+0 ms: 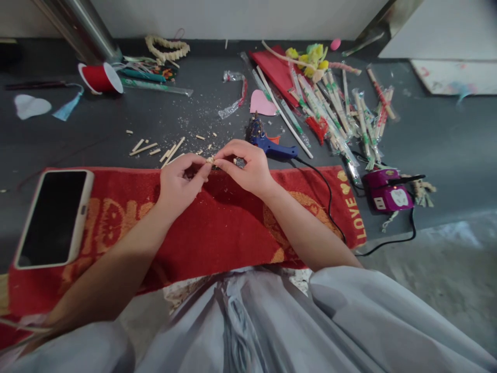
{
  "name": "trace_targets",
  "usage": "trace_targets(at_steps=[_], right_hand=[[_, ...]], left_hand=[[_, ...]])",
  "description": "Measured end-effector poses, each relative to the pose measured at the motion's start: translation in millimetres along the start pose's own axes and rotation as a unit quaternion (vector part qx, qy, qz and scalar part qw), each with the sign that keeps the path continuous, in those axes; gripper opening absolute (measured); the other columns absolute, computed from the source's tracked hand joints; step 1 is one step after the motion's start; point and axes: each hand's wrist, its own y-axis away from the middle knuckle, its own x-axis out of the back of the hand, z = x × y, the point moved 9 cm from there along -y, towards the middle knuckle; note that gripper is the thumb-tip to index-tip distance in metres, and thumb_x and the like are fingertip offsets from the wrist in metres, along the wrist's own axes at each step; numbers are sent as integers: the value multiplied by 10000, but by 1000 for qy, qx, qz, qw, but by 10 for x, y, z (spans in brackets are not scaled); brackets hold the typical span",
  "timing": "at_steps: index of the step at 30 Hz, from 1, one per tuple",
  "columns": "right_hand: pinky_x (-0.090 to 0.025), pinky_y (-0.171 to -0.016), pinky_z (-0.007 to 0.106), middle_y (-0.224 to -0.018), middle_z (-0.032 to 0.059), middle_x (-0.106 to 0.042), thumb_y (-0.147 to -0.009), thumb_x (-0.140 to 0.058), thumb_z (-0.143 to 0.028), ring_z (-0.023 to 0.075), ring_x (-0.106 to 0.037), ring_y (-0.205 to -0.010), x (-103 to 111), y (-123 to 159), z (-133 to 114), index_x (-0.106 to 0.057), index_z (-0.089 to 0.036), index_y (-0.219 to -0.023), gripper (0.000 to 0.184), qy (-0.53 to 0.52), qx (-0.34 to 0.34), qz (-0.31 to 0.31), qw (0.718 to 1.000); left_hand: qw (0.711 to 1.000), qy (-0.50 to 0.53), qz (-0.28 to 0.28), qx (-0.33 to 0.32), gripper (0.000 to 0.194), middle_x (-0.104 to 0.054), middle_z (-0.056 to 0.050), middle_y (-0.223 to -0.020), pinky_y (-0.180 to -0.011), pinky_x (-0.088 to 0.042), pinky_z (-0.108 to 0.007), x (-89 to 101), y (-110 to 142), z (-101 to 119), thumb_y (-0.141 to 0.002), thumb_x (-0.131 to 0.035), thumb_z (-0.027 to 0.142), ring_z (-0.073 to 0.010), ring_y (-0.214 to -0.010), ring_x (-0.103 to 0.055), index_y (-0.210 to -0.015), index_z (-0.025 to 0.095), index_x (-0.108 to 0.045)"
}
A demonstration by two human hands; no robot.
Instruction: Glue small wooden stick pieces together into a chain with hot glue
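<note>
My left hand (181,178) and my right hand (246,167) meet over the far edge of a red towel (217,228). Both pinch a small pale wooden piece (210,160) between their fingertips; its exact shape is too small to make out. Cut bamboo stick bits (163,150) and shavings lie on the dark floor just beyond the hands. A blue glue gun (267,142) rests right behind my right hand, its black cord running off to the right.
A phone (54,216) lies screen up on the towel's left end. A purple power strip (386,191) sits at right. Wrapped chopsticks (341,114), a pink paper heart (262,103), a tipped red cup (100,77) and a metal post (83,26) lie farther back.
</note>
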Motion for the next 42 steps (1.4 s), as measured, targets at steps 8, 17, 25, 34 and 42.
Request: trace_targets(at_steps=[8,17,25,34,42], right_hand=[[-432,-626,237,-737,1,-653,-823,-708,-441,82,-536,-660,-1,16,95,-671,-161,-748,292,-18,-78,3,997],[-446,-650,238,-765,14,-685,-812,-711,-401,89,-569,-696,-26,9,182,-699,-148,-755,260,-74,-121,-29,990],[-474,-664,238,-795,29,-719,-809,-703,-383,96,-604,-710,-32,13,217,-724,-138,-806,245,-110,-139,-47,983],[-526,-729,241,-899,38,-739,-843,-653,-532,107,-656,-800,7,17,254,-728,-163,-904,381,-120,-130,-35,984],[-503,-668,246,-804,15,-722,-842,-646,-329,99,-629,-722,302,-25,308,-721,-156,-846,189,-23,-125,50,991]], left_hand=[[987,-121,15,-106,101,-630,28,-643,-522,-416,-212,8,32,174,-859,-610,242,-88,-556,-545,-769,200,-628],[993,-102,-15,-63,92,-641,22,-664,-544,-443,-222,-16,21,128,-869,-587,244,-96,-570,-568,-796,200,-621],[1000,-8,-21,5,54,-622,27,-626,-558,-480,-236,-27,2,22,-837,-602,202,-106,-565,-597,-784,209,-603],[1000,22,-19,11,36,-578,43,-570,-502,-439,-230,-23,-10,7,-829,-624,209,-96,-497,-545,-795,218,-618],[997,38,-15,68,45,-565,54,-552,-414,-383,-221,-21,-6,-130,-834,-623,247,-75,-391,-461,-801,223,-606]])
